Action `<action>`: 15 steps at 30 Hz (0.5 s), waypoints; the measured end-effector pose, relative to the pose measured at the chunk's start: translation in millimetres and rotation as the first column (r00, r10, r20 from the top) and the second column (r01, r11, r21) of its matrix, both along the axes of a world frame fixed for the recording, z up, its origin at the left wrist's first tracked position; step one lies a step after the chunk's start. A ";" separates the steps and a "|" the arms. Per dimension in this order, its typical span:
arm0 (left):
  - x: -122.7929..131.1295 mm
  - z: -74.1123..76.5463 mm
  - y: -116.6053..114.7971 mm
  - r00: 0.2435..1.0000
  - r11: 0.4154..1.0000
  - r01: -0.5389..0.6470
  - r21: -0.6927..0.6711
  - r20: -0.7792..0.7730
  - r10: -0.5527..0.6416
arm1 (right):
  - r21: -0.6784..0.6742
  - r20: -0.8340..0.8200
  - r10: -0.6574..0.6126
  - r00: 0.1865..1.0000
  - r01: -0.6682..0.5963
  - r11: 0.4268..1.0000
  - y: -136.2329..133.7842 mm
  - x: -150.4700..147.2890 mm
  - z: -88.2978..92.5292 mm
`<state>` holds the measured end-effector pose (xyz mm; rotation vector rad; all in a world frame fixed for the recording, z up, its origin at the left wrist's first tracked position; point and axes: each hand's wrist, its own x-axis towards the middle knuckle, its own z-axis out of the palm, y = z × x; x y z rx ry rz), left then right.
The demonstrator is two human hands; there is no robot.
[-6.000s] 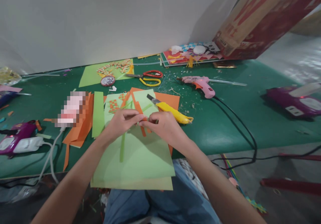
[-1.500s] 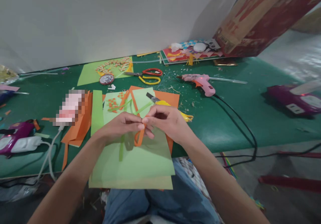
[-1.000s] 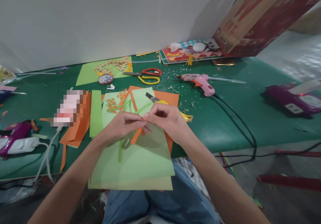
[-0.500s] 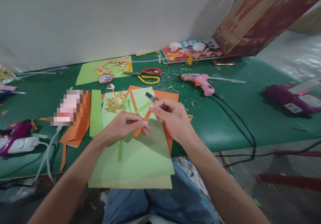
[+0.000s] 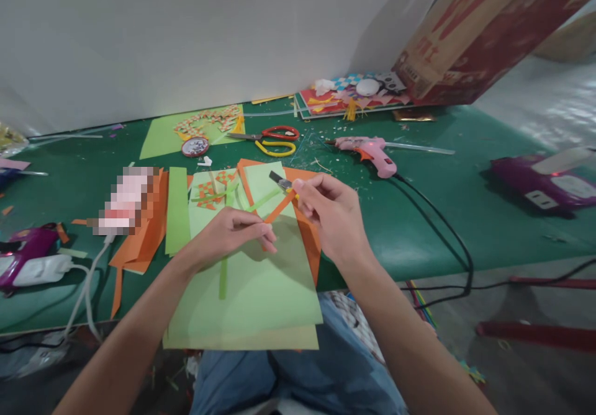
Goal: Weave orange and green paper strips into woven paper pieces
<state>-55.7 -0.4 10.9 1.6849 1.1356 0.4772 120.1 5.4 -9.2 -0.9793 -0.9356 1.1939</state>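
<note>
Between my two hands runs an orange paper strip (image 5: pixel 280 208). My left hand (image 5: pixel 242 227) pinches its lower end over the light green paper sheets (image 5: pixel 274 291). The strip's upper end is in the closed fingers of my right hand (image 5: pixel 331 210). A utility knife (image 5: pixel 279 180) lies under or beside my right fingertips; whether they grip it, I cannot tell. Green paper strips (image 5: pixel 264 200) lie close to my left hand. Beyond them is a small orange-and-green woven paper piece (image 5: pixel 212 191).
Scissors (image 5: pixel 274 136) and a pink glue gun (image 5: pixel 370 149) lie farther back on the green table (image 5: pixel 419 216), the gun's black cord trailing right. A phone (image 5: pixel 125 199) rests on orange paper at the left. A cardboard box (image 5: pixel 488 30) stands at the back right.
My right hand has moved right and slightly away from the left, drawing the orange strip out longer between them. The left hand stays nearly in place.
</note>
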 end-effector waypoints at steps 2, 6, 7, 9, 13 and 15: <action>-0.2 0.2 0.0 1.000 1.000 0.000 -0.009 0.011 0.000 | -0.002 -0.031 -0.036 0.999 0.036 0.999 0.4 0.9 -0.2; -0.6 0.0 0.5 1.000 1.000 0.002 -0.020 0.024 -0.002 | 0.012 -0.060 -0.097 0.993 0.098 0.995 0.5 1.9 -0.4; -0.6 -0.2 0.8 1.000 1.000 0.004 -0.017 0.023 -0.004 | 0.015 -0.059 -0.106 0.993 0.107 0.994 0.4 1.9 -0.4; -0.1 -0.4 1.3 1.000 1.000 0.012 -0.015 0.022 -0.012 | 0.020 -0.057 -0.120 0.991 0.121 0.992 0.3 1.9 -0.3; 1.1 0.4 1.4 0.997 0.999 0.043 -0.034 0.061 -0.041 | 0.034 -0.077 -0.131 0.988 0.134 0.990 0.5 1.2 -0.1; 1.2 0.9 1.2 0.996 0.999 0.049 -0.020 0.070 -0.047 | 0.040 -0.090 -0.128 0.988 0.132 0.990 0.5 1.0 -0.1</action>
